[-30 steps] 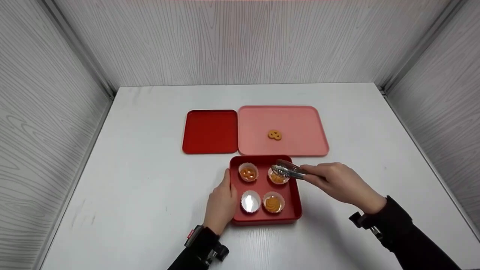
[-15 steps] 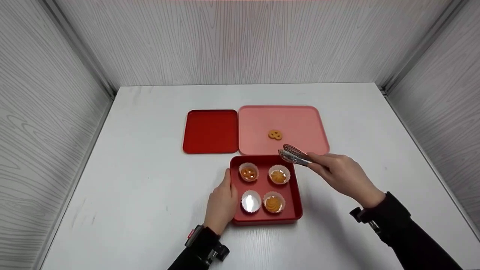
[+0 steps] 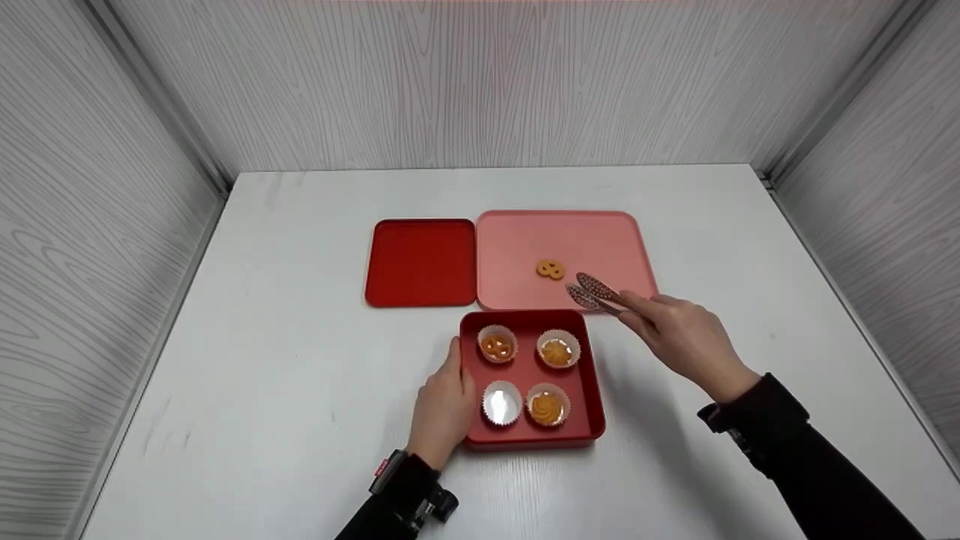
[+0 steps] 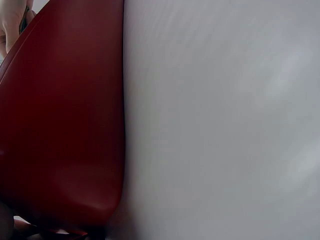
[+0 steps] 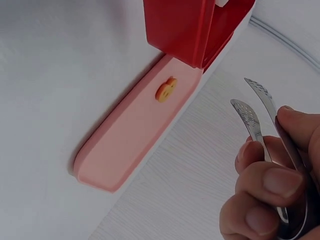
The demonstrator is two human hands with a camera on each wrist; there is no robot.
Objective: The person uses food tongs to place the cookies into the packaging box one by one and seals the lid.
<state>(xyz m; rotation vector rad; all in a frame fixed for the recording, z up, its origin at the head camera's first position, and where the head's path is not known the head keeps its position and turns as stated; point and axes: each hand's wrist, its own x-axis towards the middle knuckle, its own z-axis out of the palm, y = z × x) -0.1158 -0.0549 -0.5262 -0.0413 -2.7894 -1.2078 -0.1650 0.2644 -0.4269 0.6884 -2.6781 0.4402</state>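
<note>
While the left hand (image 3: 442, 412) grips the red box (image 3: 525, 375) by its left wall, the right hand (image 3: 686, 341) holds metal tongs (image 3: 598, 288), tips parted, nothing between them. They hang over the pink tray's (image 3: 510, 255) near part, just right of the pretzel cookie (image 3: 551, 269) lying on it. The likeliest trouble, to my eye, is an off-centre nip — that uneven outline could make the cookie spin or slip out, and a hard squeeze might crack it. Low tips could snag on the tray's rim; a knock to the box's taller wall, close by the tray's near edge, might shift the light paper cups (image 3: 502, 403) inside. The red tray (image 3: 421, 262) crowds the left side. Above everything there's free air — and the white table (image 3: 720, 240) gives open room to the right.
</note>
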